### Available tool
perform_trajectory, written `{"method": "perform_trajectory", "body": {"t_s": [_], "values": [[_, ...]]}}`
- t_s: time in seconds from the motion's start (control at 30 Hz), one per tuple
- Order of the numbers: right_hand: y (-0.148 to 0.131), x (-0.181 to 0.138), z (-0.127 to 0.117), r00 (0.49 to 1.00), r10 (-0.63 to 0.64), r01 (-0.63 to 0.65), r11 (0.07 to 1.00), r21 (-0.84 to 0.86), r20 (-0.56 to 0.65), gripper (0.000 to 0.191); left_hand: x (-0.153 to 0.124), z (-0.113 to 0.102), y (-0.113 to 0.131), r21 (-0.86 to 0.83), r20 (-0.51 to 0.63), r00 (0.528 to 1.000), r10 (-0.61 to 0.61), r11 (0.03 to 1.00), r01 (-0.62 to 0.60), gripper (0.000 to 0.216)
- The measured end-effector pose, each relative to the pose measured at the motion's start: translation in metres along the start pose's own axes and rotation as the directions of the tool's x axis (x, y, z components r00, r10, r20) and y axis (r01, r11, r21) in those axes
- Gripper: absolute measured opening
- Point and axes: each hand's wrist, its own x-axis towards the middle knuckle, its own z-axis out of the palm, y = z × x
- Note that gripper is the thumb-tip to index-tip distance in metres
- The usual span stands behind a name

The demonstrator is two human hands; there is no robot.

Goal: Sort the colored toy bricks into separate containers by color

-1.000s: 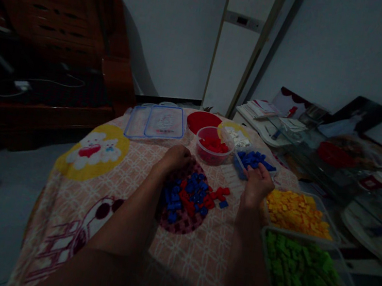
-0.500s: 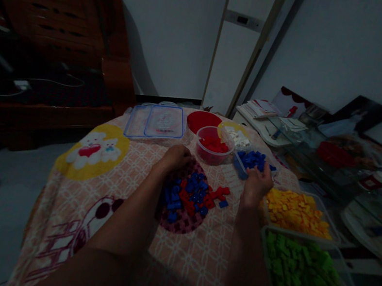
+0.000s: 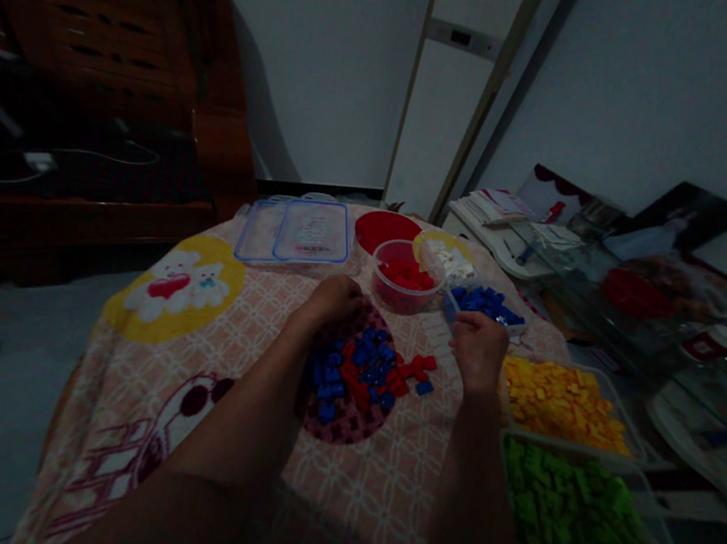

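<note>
A heap of blue and red bricks (image 3: 364, 371) lies on the patterned tablecloth (image 3: 182, 343) in front of me. My left hand (image 3: 333, 297) rests curled at the heap's far left edge, fingers closed; what they hold is hidden. My right hand (image 3: 477, 348) hovers with fingers curled just right of the heap, in front of the tub of blue bricks (image 3: 485, 305). Whether it holds a brick I cannot make out. A round tub of red bricks (image 3: 406, 278) stands just behind the heap.
Trays of yellow bricks (image 3: 558, 402) and green bricks (image 3: 573, 520) sit at the right. Clear lids (image 3: 296, 232), a red lid (image 3: 386, 227) and white bricks (image 3: 449, 257) lie at the back. A dark wooden bench (image 3: 89, 74) stands left; clutter fills the right.
My right hand has drawn back from over the blue tub toward the heap, its fingers curling in. The left hand has stayed where it was.
</note>
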Motion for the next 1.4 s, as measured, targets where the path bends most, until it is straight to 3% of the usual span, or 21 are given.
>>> {"method": "perform_trajectory", "body": {"t_s": [0.13,0.27,0.4,0.5,0.6,0.73,0.9,1.1,1.23,1.4], "values": [[-0.005,-0.009,-0.008,0.952,-0.054,0.155,0.933,-0.325,0.301,0.027,0.001,0.001,-0.001,0.003,-0.003,1.0,0.0,1.0,0.0,0.032],[-0.005,-0.014,-0.008,0.877,-0.043,0.253,0.888,-0.384,0.478,0.026,-0.001,-0.002,0.002,0.007,0.002,1.0,-0.006,1.0,0.006,0.032],[-0.002,-0.014,-0.004,0.821,-0.014,0.272,0.889,-0.369,0.571,0.023,-0.003,-0.004,0.004,0.005,0.002,1.0,-0.011,1.0,0.011,0.031],[-0.002,-0.012,-0.002,0.819,0.003,0.262,0.887,-0.38,0.573,0.02,-0.003,-0.004,0.004,0.009,-0.001,1.0,-0.003,1.0,0.003,0.031],[-0.004,-0.011,-0.003,0.856,-0.029,0.255,0.893,-0.372,0.516,0.018,-0.003,-0.004,0.005,0.018,0.021,1.0,-0.014,1.0,0.013,0.033],[-0.002,-0.007,-0.002,0.932,-0.131,0.239,0.924,-0.299,0.339,0.021,-0.002,-0.004,0.004,0.016,0.021,1.0,-0.014,1.0,0.013,0.033],[0.008,0.001,0.005,0.993,-0.095,0.099,0.994,-0.05,0.063,0.031,0.0,-0.002,0.002,0.009,0.007,1.0,-0.012,1.0,0.012,0.031],[0.013,0.007,0.007,0.979,0.034,0.014,0.973,0.229,-0.203,0.045,0.001,0.0,0.001,-0.004,-0.005,1.0,-0.002,1.0,0.002,0.031],[0.01,0.006,0.005,0.958,0.106,-0.014,0.946,0.323,-0.267,0.051,0.001,0.001,-0.001,-0.013,-0.01,1.0,-0.013,1.0,0.013,0.029],[0.013,0.008,0.006,0.961,0.056,0.017,0.965,0.261,-0.27,0.048,0.001,0.0,0.0,0.016,-0.013,1.0,0.009,1.0,-0.008,0.03]]}}
